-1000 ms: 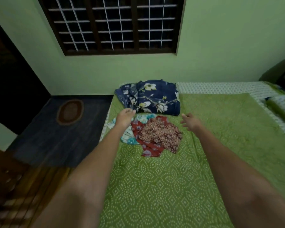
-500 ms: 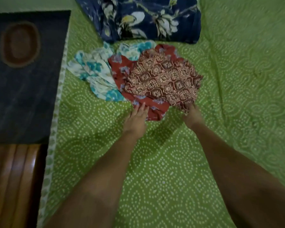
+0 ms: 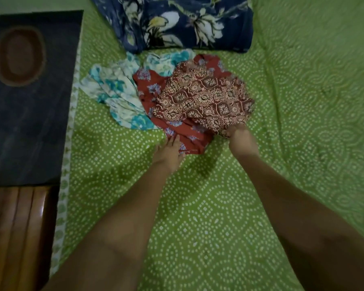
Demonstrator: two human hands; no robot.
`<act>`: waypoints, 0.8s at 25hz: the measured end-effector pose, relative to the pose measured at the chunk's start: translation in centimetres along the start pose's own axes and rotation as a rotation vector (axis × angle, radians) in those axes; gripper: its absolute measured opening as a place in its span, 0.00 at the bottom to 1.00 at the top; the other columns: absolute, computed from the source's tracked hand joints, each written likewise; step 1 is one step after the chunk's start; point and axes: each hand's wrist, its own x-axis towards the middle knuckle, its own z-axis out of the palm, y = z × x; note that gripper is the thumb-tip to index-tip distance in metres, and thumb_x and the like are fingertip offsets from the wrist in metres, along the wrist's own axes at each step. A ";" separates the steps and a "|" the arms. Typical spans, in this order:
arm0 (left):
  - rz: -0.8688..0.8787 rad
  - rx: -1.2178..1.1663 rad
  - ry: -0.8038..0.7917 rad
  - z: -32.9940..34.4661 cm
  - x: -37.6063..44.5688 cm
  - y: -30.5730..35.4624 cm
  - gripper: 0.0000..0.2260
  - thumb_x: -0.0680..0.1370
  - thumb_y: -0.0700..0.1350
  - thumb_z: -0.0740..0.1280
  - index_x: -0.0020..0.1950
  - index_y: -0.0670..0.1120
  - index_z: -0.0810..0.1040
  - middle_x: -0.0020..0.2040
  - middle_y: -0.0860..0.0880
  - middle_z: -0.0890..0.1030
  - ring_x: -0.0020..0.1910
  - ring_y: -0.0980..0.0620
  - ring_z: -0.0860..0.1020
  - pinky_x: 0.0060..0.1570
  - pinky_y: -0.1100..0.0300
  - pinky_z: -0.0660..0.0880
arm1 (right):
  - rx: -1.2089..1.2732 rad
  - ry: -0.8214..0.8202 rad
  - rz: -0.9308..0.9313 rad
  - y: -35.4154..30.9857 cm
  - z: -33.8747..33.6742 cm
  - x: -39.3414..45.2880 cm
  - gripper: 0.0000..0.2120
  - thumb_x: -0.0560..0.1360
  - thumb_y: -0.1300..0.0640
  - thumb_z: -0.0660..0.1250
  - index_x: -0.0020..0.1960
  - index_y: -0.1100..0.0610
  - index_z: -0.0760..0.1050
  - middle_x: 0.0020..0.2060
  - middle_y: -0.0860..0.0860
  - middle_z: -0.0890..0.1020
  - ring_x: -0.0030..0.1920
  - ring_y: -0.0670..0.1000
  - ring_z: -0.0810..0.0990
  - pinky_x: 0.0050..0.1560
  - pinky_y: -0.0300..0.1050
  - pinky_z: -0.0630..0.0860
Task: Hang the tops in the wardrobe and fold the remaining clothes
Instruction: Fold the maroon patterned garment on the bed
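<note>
A heap of clothes lies on the green bed cover. On top is a maroon garment with a cream block print. Under it lies a red garment with small blue flowers, and to the left a white garment with teal flowers. My right hand grips the near edge of the maroon print garment, its fingers tucked under the cloth. My left hand rests with straight fingers on the near edge of the red garment.
A folded navy cloth with large white flowers lies beyond the heap. The bed's left edge runs beside a dark floor with an oval brown mat. A wooden board stands at the lower left.
My view dropped from the window wall to the bed. Both hands came back from the far side of the heap to its near edge, and my right hand took hold of the maroon garment.
</note>
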 end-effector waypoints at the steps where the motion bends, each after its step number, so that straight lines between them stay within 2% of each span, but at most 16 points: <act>1: -0.018 -0.072 0.027 -1.9 -1.2 1.0 0.35 0.81 0.54 0.58 0.78 0.48 0.38 0.78 0.43 0.52 0.76 0.42 0.56 0.72 0.45 0.58 | 0.035 0.015 -0.046 -0.4 -2.1 -0.6 0.19 0.71 0.74 0.58 0.57 0.61 0.76 0.56 0.59 0.76 0.54 0.59 0.78 0.51 0.50 0.76; 3: -0.018 -0.266 0.090 -6.8 -4.6 3.5 0.40 0.80 0.50 0.63 0.77 0.52 0.33 0.76 0.40 0.60 0.69 0.40 0.68 0.65 0.47 0.70 | 0.073 0.027 -0.159 -1.6 -7.2 -1.3 0.17 0.71 0.73 0.60 0.56 0.60 0.77 0.55 0.59 0.78 0.53 0.59 0.78 0.52 0.50 0.77; 6: 0.069 -0.330 0.206 -14.6 -10.7 6.4 0.42 0.78 0.48 0.66 0.77 0.55 0.34 0.76 0.41 0.61 0.73 0.39 0.63 0.68 0.43 0.65 | 0.241 0.031 -0.240 -5.3 -17.5 -3.0 0.10 0.74 0.63 0.67 0.55 0.58 0.80 0.51 0.55 0.81 0.49 0.56 0.80 0.50 0.45 0.77; 7: 0.090 -0.307 0.237 -17.1 -12.7 7.2 0.41 0.78 0.49 0.66 0.77 0.55 0.37 0.74 0.41 0.64 0.71 0.39 0.65 0.67 0.43 0.67 | 0.313 0.016 -0.259 -6.9 -21.4 -4.0 0.08 0.76 0.60 0.67 0.54 0.59 0.80 0.49 0.55 0.82 0.49 0.55 0.80 0.48 0.43 0.74; 10: 0.125 -0.416 0.278 -24.1 -20.2 9.4 0.34 0.81 0.45 0.61 0.79 0.52 0.43 0.64 0.40 0.75 0.55 0.41 0.78 0.49 0.49 0.76 | 0.363 -0.050 -0.336 -11.5 -33.1 -8.8 0.10 0.79 0.57 0.64 0.51 0.62 0.80 0.47 0.55 0.82 0.48 0.53 0.78 0.43 0.42 0.68; 12: 0.155 -0.628 0.364 -27.9 -26.0 11.0 0.27 0.83 0.45 0.57 0.79 0.50 0.48 0.67 0.41 0.73 0.48 0.44 0.79 0.40 0.55 0.74 | 0.336 -0.074 -0.328 -13.5 -39.5 -12.0 0.12 0.80 0.59 0.61 0.52 0.66 0.78 0.44 0.56 0.80 0.46 0.56 0.79 0.44 0.46 0.71; 13: 0.162 -0.764 0.426 -29.2 -28.9 11.6 0.24 0.83 0.48 0.56 0.78 0.49 0.52 0.70 0.43 0.71 0.52 0.45 0.78 0.44 0.58 0.72 | 0.342 -0.079 -0.312 -14.1 -42.0 -13.3 0.12 0.80 0.60 0.60 0.52 0.69 0.78 0.42 0.58 0.79 0.41 0.56 0.78 0.41 0.46 0.72; 14: 0.194 -0.898 0.488 -30.4 -32.2 12.2 0.23 0.83 0.52 0.55 0.77 0.50 0.57 0.72 0.45 0.68 0.59 0.46 0.75 0.52 0.59 0.69 | 0.388 -0.081 -0.282 -14.5 -44.3 -14.9 0.11 0.79 0.61 0.60 0.50 0.68 0.77 0.38 0.58 0.77 0.36 0.53 0.75 0.37 0.44 0.70; 15: 0.235 -0.958 0.527 -31.0 -34.7 12.2 0.24 0.81 0.57 0.55 0.75 0.50 0.60 0.72 0.47 0.68 0.66 0.47 0.71 0.59 0.59 0.66 | 0.470 -0.084 -0.244 -14.8 -46.2 -16.4 0.08 0.78 0.61 0.62 0.45 0.64 0.77 0.36 0.57 0.76 0.33 0.50 0.72 0.34 0.40 0.69; 16: 0.288 -0.944 0.522 -31.5 -36.9 12.1 0.26 0.79 0.61 0.57 0.74 0.51 0.62 0.70 0.49 0.69 0.67 0.49 0.69 0.62 0.57 0.65 | 0.560 -0.071 -0.206 -15.1 -47.7 -17.8 0.06 0.77 0.62 0.63 0.43 0.60 0.77 0.35 0.56 0.75 0.33 0.49 0.72 0.35 0.39 0.69; 17: 0.316 -0.864 0.482 -31.8 -38.4 11.4 0.29 0.77 0.63 0.61 0.73 0.50 0.63 0.67 0.50 0.71 0.66 0.51 0.70 0.65 0.54 0.66 | 0.631 -0.045 -0.176 -15.5 -48.9 -19.0 0.05 0.76 0.63 0.64 0.43 0.59 0.77 0.35 0.56 0.75 0.34 0.50 0.72 0.36 0.41 0.70; 18: 0.327 -0.767 0.436 -32.0 -39.2 10.4 0.29 0.75 0.63 0.65 0.71 0.49 0.67 0.64 0.51 0.74 0.63 0.51 0.73 0.65 0.51 0.69 | 0.674 -0.024 -0.156 -15.9 -50.0 -20.4 0.07 0.76 0.64 0.64 0.42 0.62 0.79 0.34 0.57 0.76 0.34 0.51 0.72 0.36 0.43 0.71; 20: 0.306 -0.656 0.424 -32.8 -40.5 8.6 0.18 0.76 0.57 0.68 0.58 0.45 0.77 0.54 0.46 0.81 0.54 0.46 0.80 0.58 0.48 0.75 | 0.718 0.018 -0.125 -16.4 -51.6 -23.1 0.09 0.77 0.66 0.63 0.39 0.65 0.78 0.31 0.55 0.74 0.31 0.49 0.72 0.32 0.41 0.70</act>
